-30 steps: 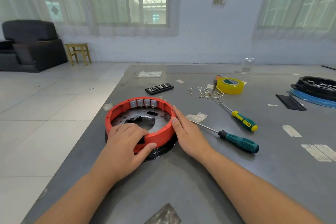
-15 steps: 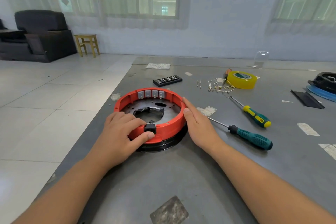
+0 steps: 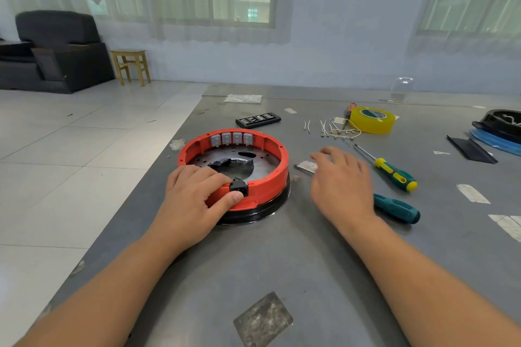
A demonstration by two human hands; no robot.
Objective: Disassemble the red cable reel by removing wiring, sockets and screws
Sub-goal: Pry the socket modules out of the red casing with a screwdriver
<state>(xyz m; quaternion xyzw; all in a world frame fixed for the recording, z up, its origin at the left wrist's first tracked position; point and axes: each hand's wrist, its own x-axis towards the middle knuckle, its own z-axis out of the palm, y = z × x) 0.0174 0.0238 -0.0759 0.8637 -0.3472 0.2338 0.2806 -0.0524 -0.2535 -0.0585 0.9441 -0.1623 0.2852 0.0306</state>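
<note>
The red cable reel [image 3: 270, 175] lies open on the grey table [image 3: 282, 256], a red ring on a black base. Several grey sockets [image 3: 231, 138] line its far inner wall. A black inlet socket [image 3: 239, 189] sits in the near rim. My left hand [image 3: 194, 197] grips the near rim, fingers inside the ring and thumb just under the black inlet. My right hand [image 3: 341, 183] hovers open, palm down, to the right of the reel, over the shaft of the dark green screwdriver [image 3: 394, 207].
A green and yellow screwdriver [image 3: 392, 172] lies right of my right hand. Loose white wires [image 3: 335, 128], yellow tape [image 3: 372, 120] and a black bit case [image 3: 258, 120] lie further back. Black and blue parts [image 3: 499, 129] sit at the right edge. The table's left edge drops to tiled floor.
My right hand has left the reel's right rim and moved right, over the screwdriver shaft. My left hand stays on the near rim, and the black inlet now shows by its thumb.
</note>
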